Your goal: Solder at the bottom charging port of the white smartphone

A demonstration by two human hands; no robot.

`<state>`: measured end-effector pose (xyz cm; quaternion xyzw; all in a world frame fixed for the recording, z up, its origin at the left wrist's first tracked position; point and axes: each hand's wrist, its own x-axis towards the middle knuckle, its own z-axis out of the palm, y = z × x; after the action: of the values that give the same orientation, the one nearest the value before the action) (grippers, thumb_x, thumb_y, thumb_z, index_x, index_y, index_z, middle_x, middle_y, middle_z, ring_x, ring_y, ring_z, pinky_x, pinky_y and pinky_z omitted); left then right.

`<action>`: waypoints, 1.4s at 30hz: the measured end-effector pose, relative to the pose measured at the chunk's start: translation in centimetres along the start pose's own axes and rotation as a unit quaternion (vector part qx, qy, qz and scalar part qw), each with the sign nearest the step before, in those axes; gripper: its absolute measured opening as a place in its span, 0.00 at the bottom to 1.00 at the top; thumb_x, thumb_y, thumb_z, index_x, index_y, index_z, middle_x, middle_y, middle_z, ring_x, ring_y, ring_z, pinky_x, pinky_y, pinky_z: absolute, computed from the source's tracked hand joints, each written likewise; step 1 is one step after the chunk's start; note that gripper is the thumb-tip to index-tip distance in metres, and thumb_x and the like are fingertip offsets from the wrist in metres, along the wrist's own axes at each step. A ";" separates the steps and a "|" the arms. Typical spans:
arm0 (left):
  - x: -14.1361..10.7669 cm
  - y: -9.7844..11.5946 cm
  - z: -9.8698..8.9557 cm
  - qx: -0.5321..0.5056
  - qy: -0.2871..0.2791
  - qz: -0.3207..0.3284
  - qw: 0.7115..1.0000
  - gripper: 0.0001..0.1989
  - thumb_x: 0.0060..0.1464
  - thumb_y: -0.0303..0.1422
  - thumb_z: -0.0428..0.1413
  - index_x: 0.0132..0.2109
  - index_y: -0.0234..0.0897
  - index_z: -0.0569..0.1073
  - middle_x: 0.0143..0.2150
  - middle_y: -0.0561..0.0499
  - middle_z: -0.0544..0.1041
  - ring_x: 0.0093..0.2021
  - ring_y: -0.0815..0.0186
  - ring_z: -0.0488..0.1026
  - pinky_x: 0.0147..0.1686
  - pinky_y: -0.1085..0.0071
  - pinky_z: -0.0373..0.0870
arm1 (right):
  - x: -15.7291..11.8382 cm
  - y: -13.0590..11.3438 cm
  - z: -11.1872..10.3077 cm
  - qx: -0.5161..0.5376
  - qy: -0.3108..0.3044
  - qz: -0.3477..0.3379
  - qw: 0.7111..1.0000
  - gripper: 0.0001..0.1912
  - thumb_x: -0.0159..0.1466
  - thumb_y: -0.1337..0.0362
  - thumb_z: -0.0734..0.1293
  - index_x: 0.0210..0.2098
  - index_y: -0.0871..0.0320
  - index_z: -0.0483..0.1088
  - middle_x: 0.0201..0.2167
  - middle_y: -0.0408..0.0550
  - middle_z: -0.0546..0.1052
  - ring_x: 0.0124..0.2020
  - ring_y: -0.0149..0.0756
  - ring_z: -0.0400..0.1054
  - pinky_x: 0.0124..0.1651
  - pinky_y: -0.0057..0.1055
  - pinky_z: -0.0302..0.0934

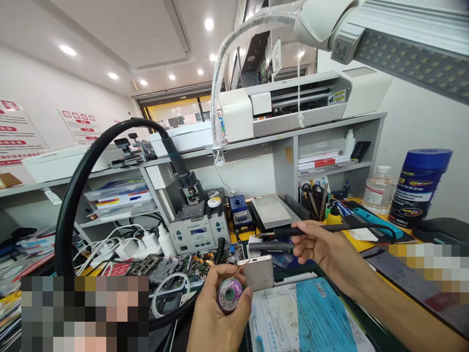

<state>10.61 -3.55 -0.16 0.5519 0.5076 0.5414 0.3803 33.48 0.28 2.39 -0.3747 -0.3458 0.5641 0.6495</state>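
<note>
My left hand [220, 313] is wrapped round a small spool [230, 295] with a purple and white label, and a thin copper-coloured strand sticks out of it towards a silver phone [261, 272]. The phone's port end faces up; whether my left fingers touch it I cannot tell. In my right hand [315, 244] is a black soldering iron [284, 231], its thin tip pointing left above a dark tool holder [271, 247]. A cable runs from the iron's rear to the right. A blue and white plastic sleeve [311, 313] lies below my hands.
Behind stand a grey rework station [198, 227] and a blue soldering unit [241, 215]. A thick black hose [66, 205] arches at the left. Circuit boards [205, 264] lie left of the phone. A blue can [419, 188] and a clear bottle [378, 190] stand at the right.
</note>
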 end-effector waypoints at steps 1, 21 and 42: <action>-0.1 -0.2 0.1 -0.009 -0.003 -0.008 1.000 0.17 0.50 0.43 0.64 0.42 0.39 0.71 0.35 0.50 0.78 0.30 0.66 0.73 0.22 0.76 0.68 | 0.1 0.0 0.0 0.001 0.001 0.001 1.000 0.12 0.57 0.60 0.78 0.37 0.61 0.80 0.26 0.52 0.82 0.23 0.38 0.76 0.23 0.29 0.72; -1.7 -3.4 -2.0 0.107 0.012 0.016 0.994 0.29 0.52 0.54 0.60 0.52 0.37 0.73 0.35 0.49 0.78 0.17 0.74 0.59 0.20 0.74 0.59 | 0.8 0.1 -0.4 -0.017 -0.015 -0.023 0.999 0.09 0.59 0.63 0.75 0.38 0.61 0.78 0.28 0.52 0.83 0.24 0.38 0.77 0.23 0.29 0.73; 4.8 -3.9 -5.7 0.201 0.028 0.142 0.969 0.17 0.60 0.45 0.51 0.41 0.36 0.76 0.27 0.49 0.77 0.28 0.57 0.74 0.29 0.65 0.68 | 13.0 -0.5 7.3 -0.464 -0.052 -0.079 0.881 0.17 0.71 0.58 0.68 0.56 0.58 0.71 0.54 0.53 0.76 0.47 0.43 0.75 0.48 0.44 0.73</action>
<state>3.96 1.17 -2.19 0.6682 0.5325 0.4921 0.1666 28.94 13.87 6.65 -0.5744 -0.6297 0.3044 0.4253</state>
